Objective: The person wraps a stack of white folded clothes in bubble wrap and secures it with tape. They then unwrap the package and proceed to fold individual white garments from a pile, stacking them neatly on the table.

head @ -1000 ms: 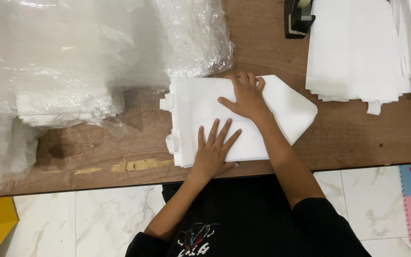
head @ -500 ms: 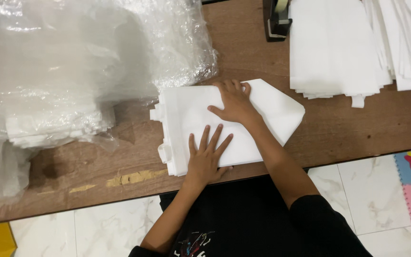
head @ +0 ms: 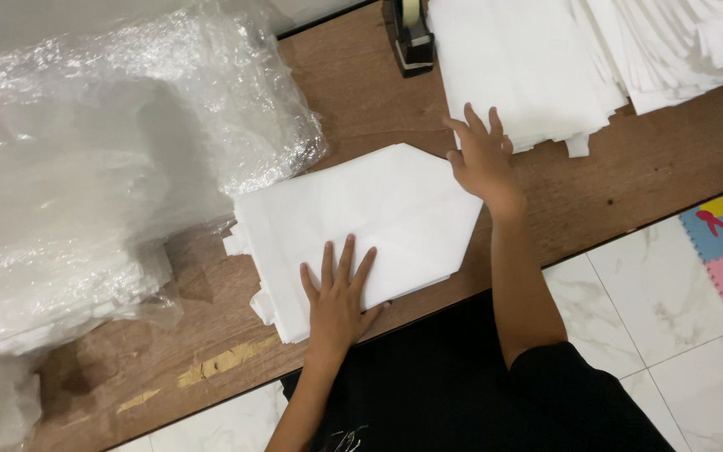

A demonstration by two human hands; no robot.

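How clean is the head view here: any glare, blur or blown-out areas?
Head view: sharp overall, with slight softness on the right hand; glare sparkles on the clear plastic wrap; the white folded sheet under the left hand and the white stacks are nearly blown out, with little fold detail; shadows on the wooden table are soft.

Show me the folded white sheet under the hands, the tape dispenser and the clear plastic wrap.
folded white sheet [head: 378, 209], head view, its flat middle.
tape dispenser [head: 410, 38], head view, its dark body.
clear plastic wrap [head: 127, 142], head view, its crinkled top.
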